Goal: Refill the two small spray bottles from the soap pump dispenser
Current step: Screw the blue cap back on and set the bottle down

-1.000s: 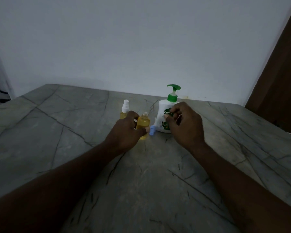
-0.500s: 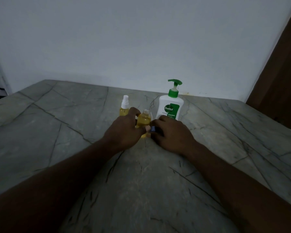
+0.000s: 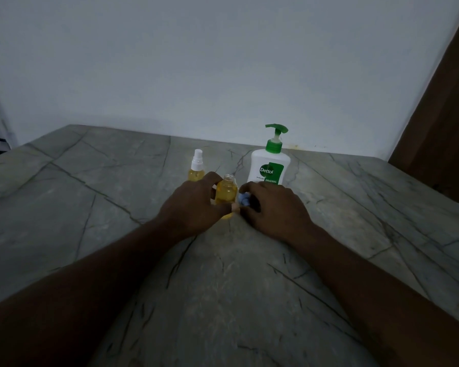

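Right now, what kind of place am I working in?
Probably a home counter, maybe kitchen or washroom: a veined grey stone slab meets a plain white wall, a Dettol pump dispenser stands on it, and a brown wooden panel shows at right.

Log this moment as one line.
left hand: grips uncapped bottle upright on table | right hand: holds blue cap beside it | capped bottle, soap dispenser: upright behind

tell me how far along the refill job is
Looks done: the rear spray bottle stands capped in white, yellow liquid inside. In hand: the left hand grips the open bottle, nearly full, while the right hand holds the blue sprayer cap beside it. Left: fit that cap on the open neck.
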The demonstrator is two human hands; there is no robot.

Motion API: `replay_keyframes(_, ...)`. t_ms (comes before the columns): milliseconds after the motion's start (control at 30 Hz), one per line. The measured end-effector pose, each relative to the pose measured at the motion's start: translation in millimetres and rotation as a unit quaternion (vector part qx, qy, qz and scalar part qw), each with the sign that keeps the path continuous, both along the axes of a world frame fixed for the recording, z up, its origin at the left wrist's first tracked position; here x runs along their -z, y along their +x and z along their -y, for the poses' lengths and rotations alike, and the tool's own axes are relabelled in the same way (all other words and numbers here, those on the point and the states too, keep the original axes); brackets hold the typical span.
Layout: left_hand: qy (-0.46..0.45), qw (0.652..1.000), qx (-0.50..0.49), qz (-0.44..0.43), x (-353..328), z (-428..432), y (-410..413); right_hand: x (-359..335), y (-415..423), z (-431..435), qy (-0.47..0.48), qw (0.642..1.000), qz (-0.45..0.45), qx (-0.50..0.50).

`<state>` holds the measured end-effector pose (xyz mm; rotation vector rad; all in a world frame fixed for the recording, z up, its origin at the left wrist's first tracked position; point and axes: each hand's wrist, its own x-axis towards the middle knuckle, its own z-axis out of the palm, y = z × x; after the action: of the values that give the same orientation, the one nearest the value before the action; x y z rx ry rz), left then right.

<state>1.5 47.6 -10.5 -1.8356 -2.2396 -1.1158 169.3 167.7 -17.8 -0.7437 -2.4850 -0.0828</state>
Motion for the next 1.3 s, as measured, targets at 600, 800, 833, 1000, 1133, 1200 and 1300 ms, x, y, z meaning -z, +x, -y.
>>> replay_keyframes(600,-0.019,0.999,0.000,0.028,-6,2,2,-30,15,-6,-0.278,0.844,-0.452,-0.077)
replay_keyframes(800,-0.019,0.999,0.005,0.032,-6,4,2,-37,20,-8,-0.243,0.836,-0.481,-0.100)
replay_keyframes(833,-0.018,0.999,0.004,0.032,-6,5,2,-37,21,-9,-0.237,0.839,-0.480,-0.098)
replay_keyframes(1000,-0.013,0.999,0.013,0.035,-6,5,3,-36,21,-11,-0.197,0.868,-0.447,-0.091)
replay_keyframes(1133,-0.015,0.999,0.029,0.028,-7,4,4,-36,17,-6,-0.146,0.894,-0.414,-0.089)
replay_keyframes(1200,-0.019,0.998,0.044,0.032,-7,4,5,-35,14,-3,-0.134,0.901,-0.403,-0.089)
replay_keyframes(1300,-0.025,0.997,0.064,0.030,-7,4,7,-33,8,2,-0.147,0.907,-0.382,-0.102)
